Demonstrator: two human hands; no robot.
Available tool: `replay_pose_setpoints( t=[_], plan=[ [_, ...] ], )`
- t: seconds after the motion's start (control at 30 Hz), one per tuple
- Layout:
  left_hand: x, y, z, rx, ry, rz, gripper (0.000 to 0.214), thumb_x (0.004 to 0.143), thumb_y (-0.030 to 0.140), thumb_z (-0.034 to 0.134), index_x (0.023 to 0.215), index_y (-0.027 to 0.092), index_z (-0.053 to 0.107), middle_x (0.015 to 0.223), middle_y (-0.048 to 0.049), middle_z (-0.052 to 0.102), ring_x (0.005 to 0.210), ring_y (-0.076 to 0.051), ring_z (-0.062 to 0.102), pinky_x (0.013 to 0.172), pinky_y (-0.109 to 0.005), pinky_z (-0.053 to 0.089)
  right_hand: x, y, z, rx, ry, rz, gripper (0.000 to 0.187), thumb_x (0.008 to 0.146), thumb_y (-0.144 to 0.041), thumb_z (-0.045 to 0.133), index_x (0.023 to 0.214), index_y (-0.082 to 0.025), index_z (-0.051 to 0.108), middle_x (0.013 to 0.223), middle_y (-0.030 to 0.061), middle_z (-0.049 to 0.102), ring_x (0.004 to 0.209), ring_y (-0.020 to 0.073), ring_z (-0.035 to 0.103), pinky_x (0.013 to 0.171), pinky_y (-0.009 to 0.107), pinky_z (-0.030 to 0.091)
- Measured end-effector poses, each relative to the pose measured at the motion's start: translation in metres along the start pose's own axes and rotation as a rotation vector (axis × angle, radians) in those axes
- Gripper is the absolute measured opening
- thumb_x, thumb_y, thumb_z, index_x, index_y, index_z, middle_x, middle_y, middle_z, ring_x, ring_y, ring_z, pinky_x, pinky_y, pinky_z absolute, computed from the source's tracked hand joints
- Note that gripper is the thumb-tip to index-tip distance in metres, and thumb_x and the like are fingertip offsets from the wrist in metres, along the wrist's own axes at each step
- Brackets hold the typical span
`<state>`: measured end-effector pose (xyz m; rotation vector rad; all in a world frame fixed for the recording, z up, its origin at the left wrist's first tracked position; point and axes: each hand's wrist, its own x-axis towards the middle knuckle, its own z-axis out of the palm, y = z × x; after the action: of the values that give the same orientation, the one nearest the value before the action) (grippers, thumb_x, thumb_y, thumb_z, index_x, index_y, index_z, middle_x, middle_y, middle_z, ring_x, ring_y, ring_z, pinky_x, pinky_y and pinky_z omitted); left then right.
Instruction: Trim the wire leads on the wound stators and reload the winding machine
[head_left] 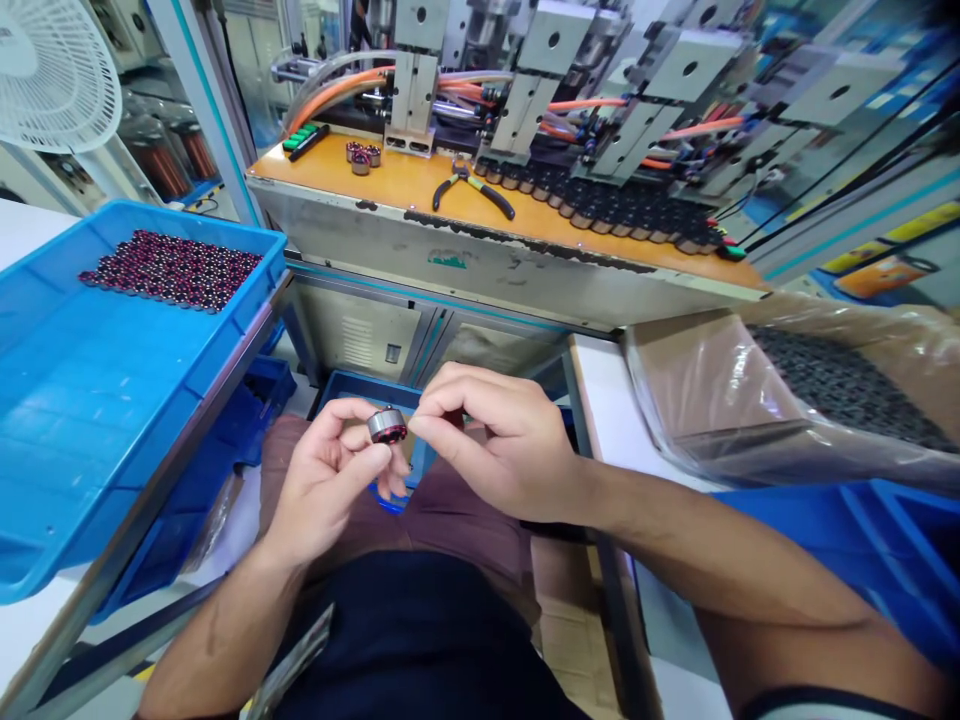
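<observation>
Between the thumb and fingers of my left hand (319,490) is a small round motor stator (385,425), with a grey metal outer ring and red and black parts on its lower side. It is held above my lap, slightly tilted. My right hand (517,440) is closed in a pinch just to the right of the stator, its fingertips at or very near the edge. Whatever is in that pinch is too small to make out.
A blue tray (97,350) at left holds many similar stators (172,268). On the orange bench (405,180) ahead lie cutting pliers (472,190), a few stators (363,158) and rows of dark parts (615,208) beneath machine heads. A plastic-lined carton (697,400) stands right.
</observation>
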<state>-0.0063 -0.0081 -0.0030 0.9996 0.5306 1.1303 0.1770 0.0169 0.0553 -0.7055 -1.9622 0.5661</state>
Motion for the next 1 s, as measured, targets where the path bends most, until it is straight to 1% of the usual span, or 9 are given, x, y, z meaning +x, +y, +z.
replay_pose_setpoints(
  t=[0.17, 0.27, 0.33, 0.43, 0.53, 0.63, 0.83, 0.93, 1.0],
  plan=[
    [0.002, -0.003, 0.002, 0.041, 0.109, 0.211, 0.023, 0.083, 0.010, 0.073, 0.096, 0.024, 0.061, 0.106, 0.0003, 0.069, 0.078, -0.011, 0.072, 0.073, -0.025, 0.062, -0.001, 0.001, 0.005, -0.004, 0.052, 0.071, 0.019, 0.092, -0.010, 0.059, 0.073, -0.014, 0.062, 0.068, 0.0020, 0.061, 0.062, 0.0092, 0.055, 0.056, 0.021, 0.042],
    [0.003, -0.004, 0.003, 0.098, 0.163, 0.321, 0.022, 0.080, 0.006, 0.074, 0.088, 0.021, 0.060, 0.106, -0.0016, 0.069, 0.088, -0.014, 0.071, 0.077, -0.028, 0.062, -0.002, 0.000, 0.008, 0.004, 0.083, 0.090, 0.019, 0.091, -0.009, 0.060, 0.073, -0.013, 0.061, 0.068, 0.0017, 0.060, 0.062, 0.0089, 0.054, 0.056, 0.021, 0.041],
    [0.004, -0.005, 0.002, 0.148, 0.185, 0.376, 0.025, 0.079, 0.003, 0.073, 0.090, 0.022, 0.061, 0.100, -0.0018, 0.070, 0.089, -0.014, 0.070, 0.078, -0.029, 0.062, -0.003, -0.003, 0.011, 0.019, 0.119, 0.137, 0.019, 0.090, -0.009, 0.060, 0.072, -0.014, 0.061, 0.067, 0.0006, 0.059, 0.061, 0.0082, 0.053, 0.056, 0.020, 0.041],
    [0.005, -0.006, -0.002, 0.262, 0.217, 0.445, 0.034, 0.077, 0.000, 0.074, 0.101, 0.024, 0.066, 0.099, -0.0026, 0.072, 0.092, -0.013, 0.070, 0.080, -0.026, 0.061, -0.004, -0.008, 0.013, 0.161, 0.137, 0.350, 0.018, 0.088, -0.014, 0.062, 0.070, -0.015, 0.062, 0.065, -0.0013, 0.058, 0.059, 0.0074, 0.050, 0.055, 0.020, 0.040],
    [0.007, -0.007, -0.006, 0.375, 0.238, 0.473, 0.036, 0.076, 0.000, 0.075, 0.103, 0.023, 0.072, 0.109, -0.0061, 0.074, 0.101, -0.016, 0.071, 0.084, -0.024, 0.061, -0.004, -0.012, 0.014, 0.444, 0.030, 0.664, 0.018, 0.085, -0.024, 0.064, 0.070, -0.015, 0.062, 0.062, -0.0031, 0.057, 0.054, 0.0071, 0.049, 0.051, 0.019, 0.040],
    [0.008, -0.007, -0.009, 0.325, 0.229, 0.429, 0.032, 0.076, 0.001, 0.075, 0.099, 0.023, 0.073, 0.121, -0.0079, 0.073, 0.107, -0.021, 0.072, 0.089, -0.032, 0.062, -0.005, -0.010, 0.016, 0.650, -0.073, 0.824, 0.024, 0.081, -0.034, 0.068, 0.069, -0.015, 0.060, 0.056, -0.0043, 0.055, 0.050, 0.0071, 0.049, 0.051, 0.020, 0.041],
    [0.007, -0.007, -0.014, 0.177, 0.172, 0.335, 0.030, 0.078, 0.005, 0.076, 0.098, 0.027, 0.072, 0.116, -0.0028, 0.077, 0.114, -0.022, 0.071, 0.100, -0.041, 0.057, -0.008, 0.003, 0.021, 0.803, -0.092, 0.870, 0.035, 0.069, -0.038, 0.084, 0.079, -0.015, 0.060, 0.057, -0.0054, 0.058, 0.048, 0.0064, 0.050, 0.048, 0.018, 0.043],
    [0.007, -0.007, -0.014, 0.177, 0.184, 0.320, 0.027, 0.075, 0.009, 0.080, 0.094, 0.027, 0.073, 0.111, -0.0021, 0.079, 0.121, -0.024, 0.067, 0.107, -0.048, 0.051, -0.010, 0.007, 0.023, 0.860, -0.139, 0.796, 0.033, 0.076, -0.037, 0.079, 0.095, -0.013, 0.065, 0.064, -0.0040, 0.060, 0.052, 0.0074, 0.055, 0.051, 0.020, 0.049],
    [0.010, -0.007, -0.013, 0.156, 0.186, 0.294, 0.023, 0.075, 0.013, 0.082, 0.092, 0.027, 0.074, 0.112, -0.0034, 0.079, 0.121, -0.025, 0.067, 0.106, -0.048, 0.051, -0.012, 0.009, 0.026, 0.873, -0.151, 0.722, 0.029, 0.082, -0.035, 0.073, 0.098, -0.012, 0.066, 0.063, -0.0032, 0.060, 0.052, 0.0080, 0.056, 0.053, 0.021, 0.051]
  ],
)
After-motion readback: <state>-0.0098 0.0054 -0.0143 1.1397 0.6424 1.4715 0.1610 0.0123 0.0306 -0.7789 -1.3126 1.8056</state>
